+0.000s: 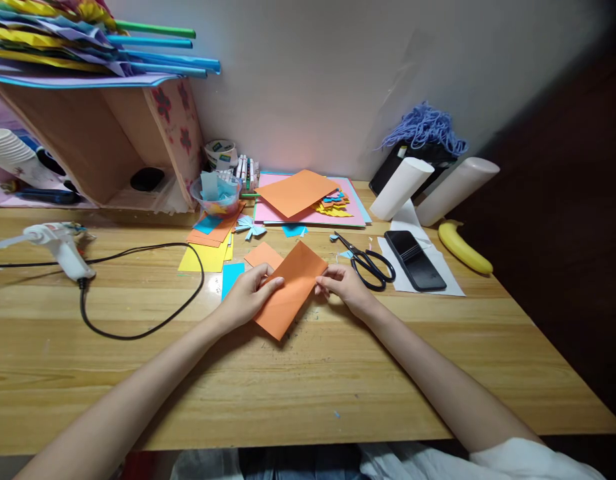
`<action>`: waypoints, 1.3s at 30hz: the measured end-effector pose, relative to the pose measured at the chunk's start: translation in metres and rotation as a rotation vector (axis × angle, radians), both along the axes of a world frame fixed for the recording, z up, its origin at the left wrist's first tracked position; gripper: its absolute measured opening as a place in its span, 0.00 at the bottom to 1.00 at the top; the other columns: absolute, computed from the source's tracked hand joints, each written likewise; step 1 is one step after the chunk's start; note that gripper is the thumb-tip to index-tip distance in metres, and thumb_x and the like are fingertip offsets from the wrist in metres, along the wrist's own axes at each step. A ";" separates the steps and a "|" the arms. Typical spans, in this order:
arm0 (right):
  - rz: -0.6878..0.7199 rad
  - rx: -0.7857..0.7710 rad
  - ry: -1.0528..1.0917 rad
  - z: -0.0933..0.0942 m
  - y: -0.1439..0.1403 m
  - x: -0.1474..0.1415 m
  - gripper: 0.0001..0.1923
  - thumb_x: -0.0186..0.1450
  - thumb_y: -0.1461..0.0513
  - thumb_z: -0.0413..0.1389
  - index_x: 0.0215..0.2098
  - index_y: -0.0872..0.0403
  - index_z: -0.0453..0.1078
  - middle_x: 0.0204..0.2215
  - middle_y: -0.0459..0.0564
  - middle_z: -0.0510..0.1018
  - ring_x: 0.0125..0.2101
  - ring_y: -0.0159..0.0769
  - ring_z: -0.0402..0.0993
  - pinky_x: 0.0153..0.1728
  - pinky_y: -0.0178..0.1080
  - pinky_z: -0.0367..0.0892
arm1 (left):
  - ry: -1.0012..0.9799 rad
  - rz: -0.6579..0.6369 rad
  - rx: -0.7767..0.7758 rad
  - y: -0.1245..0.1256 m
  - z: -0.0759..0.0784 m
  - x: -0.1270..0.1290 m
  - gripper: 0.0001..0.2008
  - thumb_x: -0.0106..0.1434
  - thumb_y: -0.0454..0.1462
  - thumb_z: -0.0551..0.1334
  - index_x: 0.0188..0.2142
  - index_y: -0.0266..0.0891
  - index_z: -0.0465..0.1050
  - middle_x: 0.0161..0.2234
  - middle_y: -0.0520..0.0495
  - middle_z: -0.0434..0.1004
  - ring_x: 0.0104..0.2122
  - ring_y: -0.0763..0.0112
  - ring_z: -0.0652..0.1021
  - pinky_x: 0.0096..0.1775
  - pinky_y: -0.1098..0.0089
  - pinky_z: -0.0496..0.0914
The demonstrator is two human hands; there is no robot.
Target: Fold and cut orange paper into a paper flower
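Wooden table (268,400); orange paper (294,290) between left grip (245,293), right grip (349,288)

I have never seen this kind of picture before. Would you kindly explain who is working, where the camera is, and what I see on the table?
There is no machine here, only a person's two bare hands. The single picture comes from a camera worn on the head, looking forward and down. The left hand holds a piece of orange paper, thumb on top; the right hand pinches its right edge. On the wooden table, a glue gun is at the left. To the right are black scissors, a phone on white paper, and a banana.
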State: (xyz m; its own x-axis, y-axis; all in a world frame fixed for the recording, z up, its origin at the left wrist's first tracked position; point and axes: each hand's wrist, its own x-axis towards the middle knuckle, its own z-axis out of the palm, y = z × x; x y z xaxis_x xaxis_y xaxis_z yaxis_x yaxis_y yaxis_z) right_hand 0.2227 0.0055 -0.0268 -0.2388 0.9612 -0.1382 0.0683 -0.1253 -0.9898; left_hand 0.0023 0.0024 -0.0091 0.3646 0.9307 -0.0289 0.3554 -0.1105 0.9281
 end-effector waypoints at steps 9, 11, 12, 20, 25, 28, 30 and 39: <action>-0.068 0.005 0.017 -0.001 0.005 0.004 0.10 0.51 0.57 0.59 0.19 0.56 0.69 0.18 0.46 0.75 0.17 0.26 0.64 0.21 0.32 0.60 | 0.023 0.004 -0.006 0.000 0.000 0.000 0.14 0.60 0.44 0.55 0.24 0.39 0.57 0.21 0.56 0.57 0.21 0.77 0.59 0.23 0.75 0.54; -0.075 0.004 0.021 0.000 0.005 0.004 0.10 0.51 0.57 0.59 0.19 0.56 0.69 0.18 0.46 0.75 0.18 0.27 0.64 0.21 0.32 0.60 | 0.020 0.014 -0.013 0.000 0.000 0.001 0.14 0.60 0.44 0.55 0.24 0.39 0.57 0.21 0.55 0.57 0.21 0.77 0.59 0.23 0.75 0.54; -0.078 0.006 0.025 0.000 0.005 0.004 0.10 0.51 0.57 0.60 0.19 0.56 0.69 0.18 0.46 0.75 0.18 0.27 0.64 0.21 0.32 0.60 | 0.023 0.018 -0.015 0.000 0.000 0.001 0.14 0.60 0.44 0.55 0.24 0.39 0.57 0.21 0.56 0.57 0.21 0.77 0.59 0.23 0.75 0.53; -0.066 0.033 0.013 0.000 0.007 0.008 0.11 0.52 0.56 0.60 0.23 0.56 0.71 0.21 0.48 0.77 0.20 0.28 0.68 0.22 0.33 0.61 | 0.015 0.030 -0.040 0.001 -0.004 -0.001 0.14 0.60 0.46 0.55 0.25 0.39 0.58 0.21 0.56 0.57 0.21 0.76 0.60 0.22 0.74 0.53; -0.085 0.075 -0.046 0.003 0.007 0.008 0.11 0.51 0.56 0.62 0.25 0.55 0.70 0.22 0.47 0.76 0.21 0.29 0.69 0.23 0.34 0.63 | 0.029 0.029 -0.059 0.000 -0.003 -0.001 0.14 0.59 0.46 0.55 0.25 0.39 0.58 0.21 0.55 0.57 0.21 0.76 0.60 0.22 0.74 0.53; -0.085 0.091 -0.075 0.003 0.006 0.008 0.11 0.52 0.56 0.61 0.24 0.56 0.70 0.21 0.48 0.77 0.21 0.31 0.70 0.23 0.34 0.63 | 0.039 0.029 -0.047 0.000 -0.003 0.000 0.14 0.59 0.45 0.55 0.25 0.39 0.58 0.21 0.55 0.58 0.21 0.76 0.60 0.23 0.74 0.53; -0.084 0.096 -0.088 0.004 0.005 0.009 0.10 0.53 0.56 0.60 0.23 0.56 0.71 0.21 0.48 0.77 0.20 0.30 0.69 0.22 0.33 0.62 | 0.043 0.027 -0.032 0.000 -0.004 0.000 0.14 0.59 0.45 0.55 0.24 0.39 0.58 0.21 0.55 0.58 0.21 0.76 0.60 0.23 0.74 0.53; -0.037 0.065 -0.021 0.003 0.009 0.013 0.16 0.56 0.52 0.55 0.25 0.57 0.72 0.20 0.48 0.75 0.18 0.28 0.65 0.20 0.32 0.62 | 0.108 0.020 -0.008 0.002 -0.003 -0.004 0.14 0.59 0.46 0.55 0.24 0.39 0.60 0.21 0.55 0.58 0.22 0.75 0.61 0.23 0.74 0.54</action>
